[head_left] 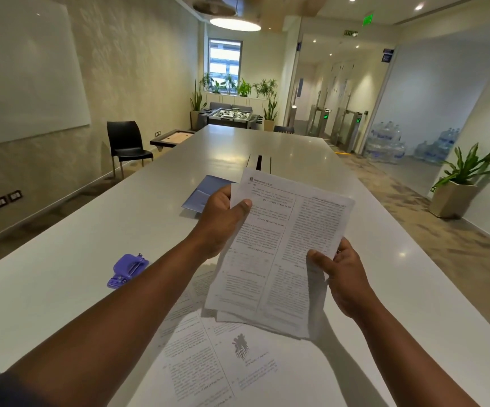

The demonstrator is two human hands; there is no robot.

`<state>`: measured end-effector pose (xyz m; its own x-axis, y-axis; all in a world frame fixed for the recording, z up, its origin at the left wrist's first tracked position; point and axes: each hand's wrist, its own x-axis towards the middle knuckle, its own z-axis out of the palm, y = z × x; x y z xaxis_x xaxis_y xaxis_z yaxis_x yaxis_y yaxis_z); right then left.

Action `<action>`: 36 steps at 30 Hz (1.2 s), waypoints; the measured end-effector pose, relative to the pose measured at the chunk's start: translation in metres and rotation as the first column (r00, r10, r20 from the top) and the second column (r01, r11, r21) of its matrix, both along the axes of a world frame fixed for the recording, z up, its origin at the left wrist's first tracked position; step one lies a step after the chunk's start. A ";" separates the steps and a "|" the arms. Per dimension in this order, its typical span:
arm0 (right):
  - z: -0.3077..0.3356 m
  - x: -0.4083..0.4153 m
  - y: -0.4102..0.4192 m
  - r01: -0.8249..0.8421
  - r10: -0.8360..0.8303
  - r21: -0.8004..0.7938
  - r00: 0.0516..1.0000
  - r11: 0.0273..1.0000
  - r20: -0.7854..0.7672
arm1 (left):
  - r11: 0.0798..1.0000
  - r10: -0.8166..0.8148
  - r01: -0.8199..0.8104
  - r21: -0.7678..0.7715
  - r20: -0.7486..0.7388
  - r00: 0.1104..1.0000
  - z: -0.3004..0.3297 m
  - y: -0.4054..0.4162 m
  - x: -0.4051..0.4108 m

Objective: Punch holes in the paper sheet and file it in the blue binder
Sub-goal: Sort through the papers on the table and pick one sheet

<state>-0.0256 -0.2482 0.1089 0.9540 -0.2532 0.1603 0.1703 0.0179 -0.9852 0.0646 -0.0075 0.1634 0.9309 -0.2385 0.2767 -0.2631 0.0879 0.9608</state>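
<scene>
Both your hands are up over the desk (61, 289), pinching a small sheaf of printed paper sheets (282, 254). Left hand (223, 221) clamps the sheaf's upper left edge, thumb on the printed face, fingers behind. Right hand (340, 271) clamps its lower right edge the same way. The sheaf is clear of the desk and tilted. At least two sheets show at the staggered top and bottom edges; exact count can't be told.

More printed pages (217, 362) lie flat on the desk at the near edge, right under the held sheaf. At least two overlap, and your left forearm crosses over part of them.

One blue binder (202, 192) lies flat at mid-desk, just beyond your left hand. The hand and the sheaf hide its right part, so I can't tell whether it's open or closed.

One purple hole punch (127, 270) sits on the desk to the left of your left forearm, well apart from the binder, with bare desk around it.

A dark slot (260, 163) is set into the desk past the binder.

Off the desk: one black chair (126, 142) by the left wall, one potted plant (458, 183) on the floor to the right, stacked water bottles (385, 145) behind it.
</scene>
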 end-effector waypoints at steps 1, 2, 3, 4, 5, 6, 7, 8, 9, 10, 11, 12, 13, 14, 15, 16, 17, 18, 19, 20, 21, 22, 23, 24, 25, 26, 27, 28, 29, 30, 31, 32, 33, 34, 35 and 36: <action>0.002 0.000 0.000 0.006 -0.006 0.009 1.000 1.000 0.000 | 1.000 -0.011 0.011 -0.012 0.006 1.000 0.002 0.000 -0.001; 0.005 0.000 0.000 0.015 -0.015 0.023 1.000 1.000 -0.001 | 1.000 -0.012 0.012 -0.019 0.023 1.000 0.003 -0.001 -0.001; 0.008 0.000 -0.001 0.017 -0.017 0.039 1.000 0.999 0.007 | 1.000 -0.003 0.004 -0.019 0.045 0.999 0.005 -0.001 -0.001; 0.011 -0.001 -0.001 0.016 -0.018 0.054 1.000 0.998 0.023 | 1.000 0.008 -0.006 -0.021 0.060 0.998 0.006 -0.002 -0.001; 0.015 -0.001 -0.002 0.015 -0.018 0.063 0.999 0.998 0.040 | 0.999 0.015 -0.014 -0.029 0.054 0.998 0.005 -0.003 -0.002; 0.017 -0.002 -0.002 0.016 -0.020 0.065 0.998 0.998 0.055 | 0.999 0.017 -0.016 -0.032 0.035 0.999 0.002 -0.004 -0.002; 0.017 -0.002 -0.003 0.020 -0.024 0.061 0.998 0.998 0.065 | 1.000 0.019 -0.018 -0.019 0.020 1.000 -0.003 -0.005 -0.003; 0.017 -0.002 -0.003 0.026 -0.030 0.054 0.997 0.998 0.067 | 1.000 0.025 -0.025 0.006 0.014 1.000 -0.009 -0.006 -0.003; 0.015 -0.002 -0.003 0.028 -0.032 0.050 0.997 0.998 0.070 | 0.999 0.034 -0.034 0.024 0.012 0.999 -0.014 -0.007 -0.005; 0.014 -0.002 -0.003 0.026 -0.030 0.054 0.997 0.998 0.074 | 0.999 0.046 -0.046 0.024 0.009 0.999 -0.018 -0.008 -0.006; 0.013 -0.002 -0.003 0.020 -0.024 0.059 0.997 0.998 0.080 | 0.998 0.059 -0.059 0.010 0.007 0.998 -0.020 -0.009 -0.007; 0.013 -0.003 -0.003 0.009 -0.015 0.067 0.996 0.998 0.087 | 0.997 0.072 -0.072 -0.008 0.012 0.997 -0.020 -0.008 -0.007; 0.015 -0.003 -0.003 -0.007 -0.001 0.075 0.995 0.997 0.096 | 0.996 0.082 -0.082 -0.026 0.025 0.996 -0.019 -0.008 -0.007; 0.016 -0.003 -0.005 -0.027 0.019 0.081 0.994 0.996 0.105 | 0.995 0.094 -0.092 -0.040 0.037 0.995 -0.018 -0.007 -0.007; 0.017 -0.002 -0.007 -0.049 0.040 0.081 0.993 0.995 0.115 | 0.993 0.104 -0.102 -0.053 0.047 0.993 -0.016 -0.007 -0.006; 0.017 -0.002 -0.008 -0.067 0.057 0.076 0.991 0.995 0.124 | 0.992 0.114 -0.111 -0.063 0.048 0.992 -0.016 -0.008 -0.005; 0.016 -0.001 -0.008 -0.075 0.066 0.067 0.990 0.995 0.127 | 0.991 0.116 -0.112 -0.076 0.039 0.993 -0.018 -0.008 -0.005; 0.013 -0.001 -0.007 -0.073 0.066 0.060 0.991 0.996 0.115 | 0.990 0.110 -0.108 -0.090 0.017 0.994 -0.021 -0.008 -0.006; 0.008 -0.001 -0.007 -0.061 0.056 0.049 0.994 0.997 0.093 | 0.991 0.095 -0.095 -0.091 -0.013 0.995 -0.027 -0.009 -0.007; 0.002 -0.001 -0.006 -0.052 0.050 0.031 0.997 0.998 0.067 | 0.995 0.070 -0.073 -0.066 -0.037 0.997 -0.035 -0.010 -0.008; -0.004 -0.001 -0.005 -0.051 0.051 0.001 0.998 0.999 0.040 | 0.999 0.048 -0.049 -0.019 -0.051 0.998 -0.043 -0.010 -0.011; -0.008 -0.002 -0.004 -0.049 0.050 -0.031 0.999 0.998 0.014 | 0.999 0.031 -0.029 0.028 -0.053 0.998 -0.050 -0.011 -0.013; -0.011 -0.002 -0.003 -0.037 0.037 -0.053 0.999 0.998 -0.005 | 0.998 0.022 -0.020 0.054 -0.045 0.999 -0.054 -0.011 -0.015; -0.010 -0.001 -0.003 -0.016 0.015 -0.068 1.000 0.998 -0.012 | 0.998 0.024 -0.022 0.059 -0.035 0.999 -0.055 -0.011 -0.015; -0.008 -0.001 -0.002 -0.002 0.002 -0.076 1.000 0.997 -0.005 | 0.998 0.029 -0.028 0.053 -0.024 0.999 -0.054 -0.011 -0.015; -0.004 -0.001 -0.002 0.002 -0.001 -0.081 1.000 0.997 0.010 | 0.998 0.034 -0.033 0.049 -0.015 0.999 -0.051 -0.010 -0.013; 0.000 -0.001 -0.002 0.004 -0.001 -0.085 1.000 0.996 0.025 | 0.998 0.035 -0.035 0.051 -0.008 0.999 -0.048 -0.010 -0.012; 0.003 0.000 -0.002 0.008 -0.004 -0.093 0.999 0.996 0.037 | 0.998 0.033 -0.033 0.051 0.000 0.999 -0.045 -0.009 -0.011; 0.004 0.000 -0.002 0.013 -0.009 -0.103 0.999 0.995 0.043 | 0.999 0.027 -0.027 0.046 -0.001 1.000 -0.045 -0.008 -0.011; 0.003 0.000 -0.002 0.016 -0.012 -0.108 0.999 0.994 0.038 | 0.999 0.019 -0.019 0.043 -0.014 1.000 -0.048 -0.008 -0.011; 0.000 0.000 -0.002 0.016 -0.013 -0.114 1.000 0.993 0.024 | 0.999 0.009 -0.007 0.051 -0.031 0.999 -0.053 -0.008 -0.012; -0.004 -0.001 -0.002 0.013 -0.013 -0.126 1.000 0.992 0.004 | 0.998 -0.002 0.006 0.069 -0.048 0.999 -0.058 -0.008 -0.014; -0.007 -0.001 -0.001 0.009 -0.011 -0.138 1.000 0.990 -0.014 | 0.996 -0.014 0.019 0.084 -0.061 0.998 -0.062 -0.009 -0.015; -0.008 -0.002 -0.002 0.005 -0.008 -0.144 1.000 0.989 -0.022 | 0.996 -0.025 0.031 0.085 -0.071 0.997 -0.065 -0.009 -0.016; -0.008 -0.002 -0.002 0.005 -0.008 -0.144 1.000 0.990 -0.019 | 0.996 -0.030 0.036 0.077 -0.075 0.997 -0.066 -0.009 -0.015; -0.006 -0.002 -0.003 0.010 -0.012 -0.139 1.000 0.990 -0.009 | 0.997 -0.035 0.039 0.061 -0.070 0.997 -0.064 -0.009 -0.015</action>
<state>-0.0280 -0.2509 0.1030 0.9530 -0.2396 0.1856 0.1604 -0.1208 -0.9796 0.0493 -0.0169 0.0997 0.9374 -0.2875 0.1963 -0.1942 0.0359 0.9803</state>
